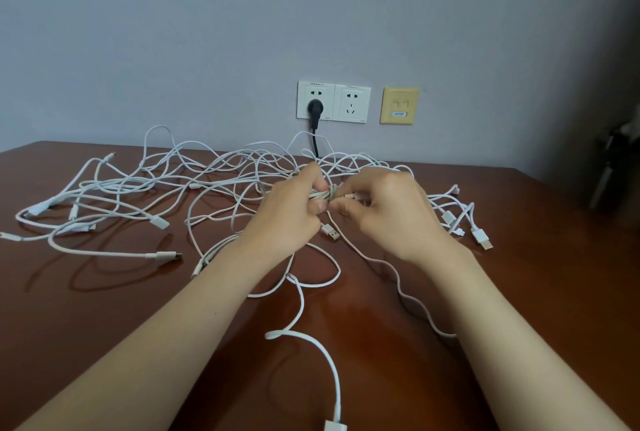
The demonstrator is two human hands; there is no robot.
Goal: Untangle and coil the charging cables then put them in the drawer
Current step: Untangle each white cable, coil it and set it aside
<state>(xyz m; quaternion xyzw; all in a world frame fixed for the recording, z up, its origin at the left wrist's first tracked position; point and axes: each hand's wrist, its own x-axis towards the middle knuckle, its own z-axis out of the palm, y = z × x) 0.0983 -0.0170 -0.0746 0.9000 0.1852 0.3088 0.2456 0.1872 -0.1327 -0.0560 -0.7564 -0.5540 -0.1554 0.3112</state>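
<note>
1. One loose cable snakes across the table on our side of the hands and ends in a plug at the near edge of view.
2. Just below the hands lies a USB plug; we cannot tell which cable it belongs to.
3. Our left hand curls its fingers round a small coiled bundle, and our right hand pinches that bundle's right end between thumb and forefinger.
4. The bundle lies sideways, its long axis running from one hand to the other, so neither hand is nearer. We judge the next wrap falls to the right hand while the left steadies.
5. Beyond and left of the hands sprawl the tangled cables, with more connector ends just right of the right hand.
6. Farthest off, wall sockets hold a black plug. We see no drawer.
</note>
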